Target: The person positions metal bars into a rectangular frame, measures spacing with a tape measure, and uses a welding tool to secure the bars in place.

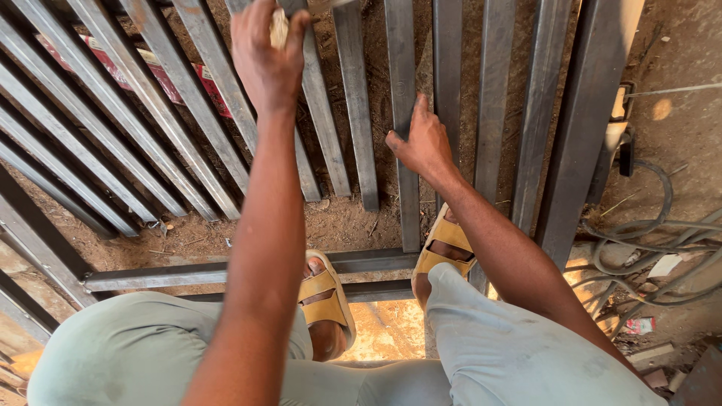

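1. Crouching over a rack of long grey steel bars (353, 113) laid side by side on sandy ground, seen from a head camera looking straight down.
2. Left hand (265, 56) raised at 11 o'clock, fingers curled tight around a small pale wad (279, 28), possibly a rag or a scrap of abrasive; too little showing to tell which.
3. Wad pressed near the upper part of one bar, at the very top of the view.
4. Right hand (423, 141) at 1 o'clock of centre, fingers together and laid flat along a neighbouring bar (406, 150), thumb spread to the side, pinning it down.
5. Both feet in tan sandals (325, 299) at 6 o'clock, planted on and beside a cross bar (188, 272) running left to right.
6. Red packaging (120, 71) lying under the bars at 10 o'clock; a grey cable (639, 240) coiled at 3 o'clock, well apart from the hands.
7. Doing this step well, as a judgement: keeping the flat hand pressing firmly so the bar cannot roll or rattle, and rubbing along the length of the bar rather than across it.
8. Keeping fingertips clear of the gaps between bars to avoid pinching, and toes back from any bar that may shift.
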